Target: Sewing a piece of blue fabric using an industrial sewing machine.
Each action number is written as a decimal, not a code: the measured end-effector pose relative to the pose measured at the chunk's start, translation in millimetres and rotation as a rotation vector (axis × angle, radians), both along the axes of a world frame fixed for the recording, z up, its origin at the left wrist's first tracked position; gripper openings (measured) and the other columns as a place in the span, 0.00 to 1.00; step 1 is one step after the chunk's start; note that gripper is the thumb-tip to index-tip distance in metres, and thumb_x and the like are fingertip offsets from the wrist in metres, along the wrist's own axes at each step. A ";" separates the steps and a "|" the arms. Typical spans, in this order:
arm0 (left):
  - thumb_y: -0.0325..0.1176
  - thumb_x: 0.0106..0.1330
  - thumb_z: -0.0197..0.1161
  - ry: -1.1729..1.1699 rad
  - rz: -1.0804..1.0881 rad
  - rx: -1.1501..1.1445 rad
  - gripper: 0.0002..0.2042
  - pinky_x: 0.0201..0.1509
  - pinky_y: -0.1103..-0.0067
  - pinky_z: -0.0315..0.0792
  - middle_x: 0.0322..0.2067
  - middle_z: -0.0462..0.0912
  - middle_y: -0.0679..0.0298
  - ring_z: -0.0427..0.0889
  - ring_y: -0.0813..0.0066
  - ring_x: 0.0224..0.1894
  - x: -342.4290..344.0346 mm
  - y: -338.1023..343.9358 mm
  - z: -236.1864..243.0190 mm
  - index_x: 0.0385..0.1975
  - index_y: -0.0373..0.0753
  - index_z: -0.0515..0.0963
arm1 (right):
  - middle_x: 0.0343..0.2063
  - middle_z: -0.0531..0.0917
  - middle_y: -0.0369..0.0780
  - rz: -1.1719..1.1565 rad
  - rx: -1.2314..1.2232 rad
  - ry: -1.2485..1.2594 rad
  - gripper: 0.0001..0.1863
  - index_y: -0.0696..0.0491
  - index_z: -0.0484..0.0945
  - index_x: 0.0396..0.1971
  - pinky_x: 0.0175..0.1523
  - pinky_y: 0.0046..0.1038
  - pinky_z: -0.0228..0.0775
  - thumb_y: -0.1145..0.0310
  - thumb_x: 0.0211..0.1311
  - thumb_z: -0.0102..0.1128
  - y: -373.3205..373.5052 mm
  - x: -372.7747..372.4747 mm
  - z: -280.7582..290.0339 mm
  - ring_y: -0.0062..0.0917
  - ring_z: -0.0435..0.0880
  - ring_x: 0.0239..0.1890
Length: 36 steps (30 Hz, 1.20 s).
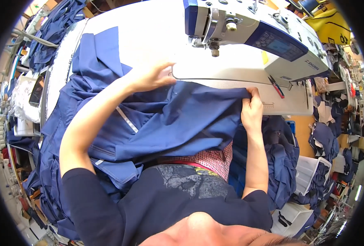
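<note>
A navy blue garment [190, 117] with a thin pale strip is spread over the near edge of the sewing machine table and over my lap. Its right corner is pinched in my right hand [252, 107], whose fingers are closed round the cloth. At the garment's far edge is my left hand [154, 76], fingers stretched out and apart; its thumb side is close against the cloth, and whether it touches cannot be told. Beyond both hands stands a white and blue sewing machine [247, 30], its needle area apart from the garment.
A red and dark slim tool [276, 87] lies on the white table [149, 30] by the machine's base. More blue cloth [282, 160] hangs at my right beside white bins [311, 174]. Further blue garments [61, 33] are piled at the far left. A yellow bag [331, 26] is at the far right.
</note>
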<state>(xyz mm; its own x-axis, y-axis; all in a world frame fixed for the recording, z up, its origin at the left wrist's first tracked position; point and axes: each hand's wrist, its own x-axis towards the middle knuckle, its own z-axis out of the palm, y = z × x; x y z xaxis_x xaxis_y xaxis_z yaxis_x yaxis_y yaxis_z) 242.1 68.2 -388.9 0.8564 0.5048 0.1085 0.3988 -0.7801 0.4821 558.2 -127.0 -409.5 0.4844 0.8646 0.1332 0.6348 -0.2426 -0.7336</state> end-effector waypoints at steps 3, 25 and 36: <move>0.41 0.69 0.70 -0.002 -0.025 -0.566 0.22 0.46 0.75 0.75 0.33 0.83 0.63 0.79 0.75 0.37 18.7 -12.5 8.6 0.56 0.34 0.78 | 0.39 0.84 0.40 0.007 0.343 0.501 0.11 0.60 0.75 0.49 0.55 0.27 0.71 0.78 0.70 0.49 8.0 -7.4 -3.8 0.23 0.81 0.46; 0.44 0.70 0.64 0.213 0.282 0.041 0.17 0.32 0.64 0.75 0.23 0.83 0.47 0.84 0.57 0.23 76.7 18.3 -29.7 0.34 0.34 0.86 | 0.57 0.79 0.47 0.554 0.232 0.068 0.23 0.56 0.75 0.59 0.66 0.43 0.65 0.76 0.62 0.58 81.3 -104.5 1.3 0.42 0.77 0.60; 0.42 0.69 0.66 -0.064 0.180 -0.027 0.16 0.30 0.66 0.70 0.21 0.77 0.53 0.75 0.62 0.23 61.9 32.9 -23.2 0.29 0.34 0.81 | 0.64 0.75 0.46 0.972 -0.017 -0.522 0.32 0.54 0.74 0.63 0.76 0.45 0.53 0.56 0.61 0.66 98.4 -12.2 1.4 0.39 0.70 0.69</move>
<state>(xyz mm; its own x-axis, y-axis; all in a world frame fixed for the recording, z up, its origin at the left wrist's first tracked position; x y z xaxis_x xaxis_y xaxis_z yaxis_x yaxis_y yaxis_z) 304.0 101.1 -412.1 0.7436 0.6528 0.1442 0.4989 -0.6855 0.5303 546.0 -28.7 -408.1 -0.5158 0.8499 0.1080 0.7910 0.5208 -0.3211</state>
